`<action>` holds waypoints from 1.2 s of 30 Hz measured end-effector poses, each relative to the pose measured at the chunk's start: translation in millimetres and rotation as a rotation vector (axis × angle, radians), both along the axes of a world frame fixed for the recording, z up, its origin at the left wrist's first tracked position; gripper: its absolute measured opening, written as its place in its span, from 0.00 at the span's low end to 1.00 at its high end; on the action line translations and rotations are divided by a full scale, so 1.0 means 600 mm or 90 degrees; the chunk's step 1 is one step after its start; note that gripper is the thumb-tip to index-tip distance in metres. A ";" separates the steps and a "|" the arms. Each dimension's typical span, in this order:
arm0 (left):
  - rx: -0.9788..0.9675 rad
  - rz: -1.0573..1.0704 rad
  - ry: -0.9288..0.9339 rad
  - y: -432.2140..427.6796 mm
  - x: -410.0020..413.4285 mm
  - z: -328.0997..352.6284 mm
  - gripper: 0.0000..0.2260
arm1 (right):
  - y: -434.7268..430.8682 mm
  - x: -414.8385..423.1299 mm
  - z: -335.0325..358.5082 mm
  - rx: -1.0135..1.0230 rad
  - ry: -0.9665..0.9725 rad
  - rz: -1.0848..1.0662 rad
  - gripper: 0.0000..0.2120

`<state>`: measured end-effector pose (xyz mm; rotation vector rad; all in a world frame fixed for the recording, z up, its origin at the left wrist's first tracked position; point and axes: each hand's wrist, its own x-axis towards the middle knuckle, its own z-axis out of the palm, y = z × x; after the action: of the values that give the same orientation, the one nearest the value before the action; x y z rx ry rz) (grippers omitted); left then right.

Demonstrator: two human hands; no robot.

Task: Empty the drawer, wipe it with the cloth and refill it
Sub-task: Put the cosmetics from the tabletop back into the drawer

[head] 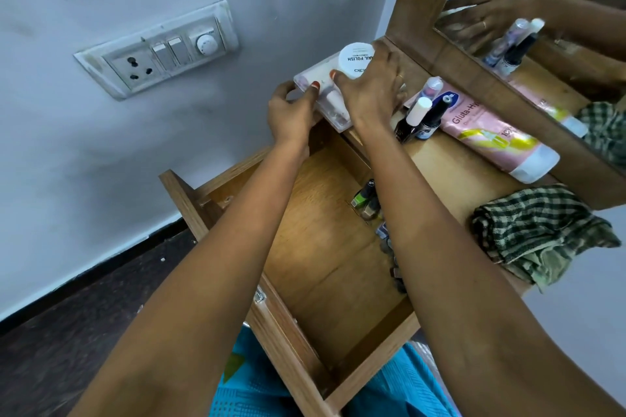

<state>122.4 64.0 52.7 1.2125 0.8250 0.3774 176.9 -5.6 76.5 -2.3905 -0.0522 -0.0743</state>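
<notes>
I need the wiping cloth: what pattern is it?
The cloth has a dark green and pale check, clearest in the head view.

The wooden drawer [315,267] stands pulled open under the bench [440,173], its floor mostly bare, with a few small nail-polish bottles [367,200] along its right side. The green checked cloth [538,234] lies crumpled over the bench's near right edge. At the bench's far left corner the left hand [293,112] grips a clear plastic box [333,101] carrying a white tub [354,59], with the right hand [369,91] spread over both.
</notes>
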 end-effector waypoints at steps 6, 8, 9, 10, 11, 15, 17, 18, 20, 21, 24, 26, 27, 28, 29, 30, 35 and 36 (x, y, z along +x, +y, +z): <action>-0.077 0.052 -0.017 0.014 -0.045 0.009 0.18 | 0.012 -0.039 -0.004 -0.018 -0.009 0.027 0.35; -0.082 0.064 -0.016 0.019 -0.064 0.007 0.18 | 0.013 -0.057 -0.005 -0.021 -0.019 0.033 0.35; -0.085 0.069 -0.020 0.020 -0.075 0.007 0.18 | 0.012 -0.067 -0.005 -0.023 -0.025 0.037 0.35; -0.088 0.073 -0.023 0.020 -0.084 0.009 0.18 | 0.012 -0.076 -0.006 -0.027 -0.030 0.041 0.35; -0.088 0.078 -0.025 0.019 -0.095 0.009 0.18 | 0.010 -0.088 -0.006 -0.033 -0.035 0.045 0.35; -0.092 0.090 -0.030 0.015 -0.136 0.011 0.18 | 0.003 -0.131 -0.007 -0.043 -0.051 0.064 0.35; -0.097 0.104 -0.025 0.011 -0.154 0.009 0.18 | -0.001 -0.152 -0.008 -0.038 -0.060 0.074 0.35; -0.103 0.114 -0.024 0.010 -0.162 0.009 0.17 | -0.003 -0.162 -0.009 -0.041 -0.061 0.079 0.36; -0.112 0.129 -0.021 0.004 -0.176 0.005 0.16 | -0.007 -0.179 -0.013 -0.051 -0.061 0.089 0.36; -0.112 0.134 -0.018 0.000 -0.184 0.003 0.15 | -0.009 -0.187 -0.016 -0.049 -0.062 0.096 0.37; -0.125 0.163 0.011 -0.011 -0.204 -0.007 0.13 | -0.018 -0.210 -0.028 -0.033 -0.061 0.111 0.37; -0.124 0.174 0.024 -0.016 -0.213 -0.016 0.12 | -0.024 -0.224 -0.038 -0.017 -0.054 0.118 0.37; -0.120 0.177 0.032 -0.018 -0.216 -0.021 0.11 | -0.027 -0.231 -0.043 -0.002 -0.048 0.122 0.36; -0.116 0.180 0.039 -0.019 -0.218 -0.025 0.10 | -0.029 -0.237 -0.048 0.014 -0.041 0.127 0.36; -0.115 0.181 0.047 -0.021 -0.219 -0.030 0.10 | -0.031 -0.243 -0.053 0.026 -0.034 0.132 0.36; -0.117 0.180 0.054 -0.021 -0.219 -0.034 0.10 | -0.033 -0.248 -0.058 0.033 -0.030 0.138 0.36; -0.121 0.162 0.102 -0.027 -0.213 -0.058 0.13 | -0.041 -0.263 -0.084 0.045 0.009 0.167 0.36; -0.121 0.159 0.116 -0.028 -0.211 -0.061 0.13 | -0.042 -0.266 -0.090 0.049 0.017 0.172 0.36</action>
<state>-4.3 47.3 15.8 0.9787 1.1497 0.3856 17.4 -31.0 22.8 -2.2847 -0.3519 0.0820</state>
